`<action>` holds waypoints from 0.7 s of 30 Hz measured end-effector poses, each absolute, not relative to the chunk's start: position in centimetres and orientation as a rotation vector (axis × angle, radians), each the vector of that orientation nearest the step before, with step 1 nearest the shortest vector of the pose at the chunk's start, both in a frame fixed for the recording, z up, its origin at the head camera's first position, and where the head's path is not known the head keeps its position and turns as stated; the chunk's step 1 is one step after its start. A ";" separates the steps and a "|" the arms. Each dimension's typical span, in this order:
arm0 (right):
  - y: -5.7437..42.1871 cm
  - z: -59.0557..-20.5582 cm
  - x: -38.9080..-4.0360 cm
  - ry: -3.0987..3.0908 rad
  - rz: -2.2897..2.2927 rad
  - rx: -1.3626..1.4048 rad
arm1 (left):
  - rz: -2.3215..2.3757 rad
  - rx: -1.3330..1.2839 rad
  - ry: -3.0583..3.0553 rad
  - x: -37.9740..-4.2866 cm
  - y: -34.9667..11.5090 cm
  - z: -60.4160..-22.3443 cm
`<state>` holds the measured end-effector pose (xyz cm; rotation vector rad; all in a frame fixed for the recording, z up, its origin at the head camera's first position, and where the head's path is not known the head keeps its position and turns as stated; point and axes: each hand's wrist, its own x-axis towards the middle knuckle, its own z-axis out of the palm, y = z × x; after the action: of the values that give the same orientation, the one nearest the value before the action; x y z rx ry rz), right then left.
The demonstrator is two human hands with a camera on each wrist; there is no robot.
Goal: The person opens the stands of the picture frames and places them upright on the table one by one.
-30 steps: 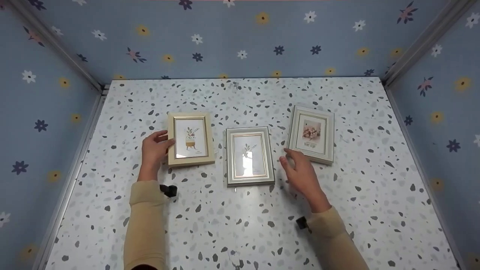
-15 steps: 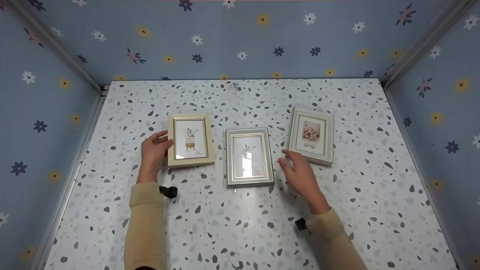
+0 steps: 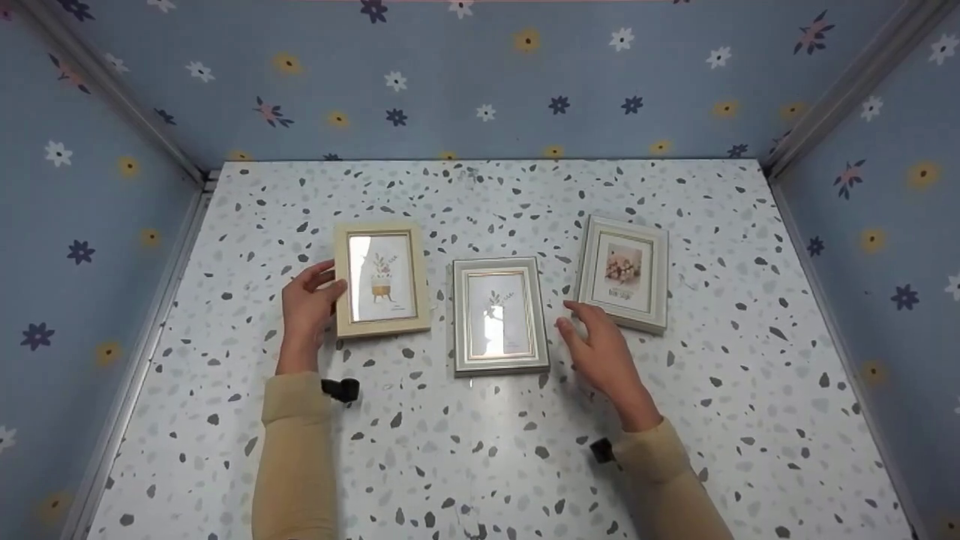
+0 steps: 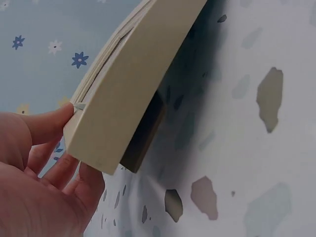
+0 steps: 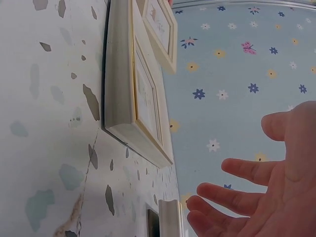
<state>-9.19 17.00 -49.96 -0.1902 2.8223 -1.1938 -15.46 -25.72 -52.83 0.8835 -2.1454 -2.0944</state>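
My left hand (image 3: 309, 304) pinches the left side of a cream picture frame (image 3: 382, 281) showing a potted plant print. Its thumb lies on the front and the fingers go behind, as the left wrist view shows. There the cream frame (image 4: 121, 89) tilts up off the table, with a dark piece (image 4: 144, 136) under its back. To its right, a silver-grey picture frame (image 3: 501, 319) lies face up, with glare on its glass. My right hand (image 3: 604, 352) hovers with relaxed fingers between it and a white picture frame (image 3: 622, 271) with a pink flower print; it holds nothing.
The speckled white table (image 3: 480, 442) is enclosed by blue flower-patterned walls (image 3: 480, 75) at the back and both sides. A black wrist camera (image 3: 341, 390) sticks out from the left sleeve, another black camera (image 3: 602, 450) from the right.
The cream picture frame has tilted slightly in my left hand, and a bright reflection now covers the left part of its glass. My right hand and the other two frames have hardly moved.
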 end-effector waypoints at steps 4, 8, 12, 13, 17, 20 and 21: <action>17.0 -50.0 -9.2 2.826 -1.204 -0.202 | -2.088 0.844 -2.088 -15.1 -25.4 -52.5; 17.0 -50.0 -9.1 2.835 -1.218 -0.212 | -2.075 0.794 -2.055 -14.8 -25.1 -52.1; 17.0 -50.1 -9.1 2.846 -1.205 -0.218 | -2.064 0.765 -2.031 -14.5 -25.0 -52.0; 17.0 -50.1 -9.1 2.846 -1.204 -0.218 | -2.057 0.762 -2.032 -14.4 -24.9 -52.0; 16.9 -50.1 -8.9 2.835 -1.201 -0.213 | -2.056 0.751 -2.015 -14.1 -24.9 -51.9; 16.8 -50.1 -8.8 2.828 -1.192 -0.202 | -2.065 0.730 -2.010 -14.0 -24.9 -51.9; 16.8 -50.1 -8.8 2.827 -1.186 -0.200 | -2.062 0.730 -2.023 -13.9 -24.9 -51.8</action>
<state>-8.79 16.81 -50.10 -0.2004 2.8269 -1.1864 -13.90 -24.90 -51.76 0.7298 -2.0225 -2.0619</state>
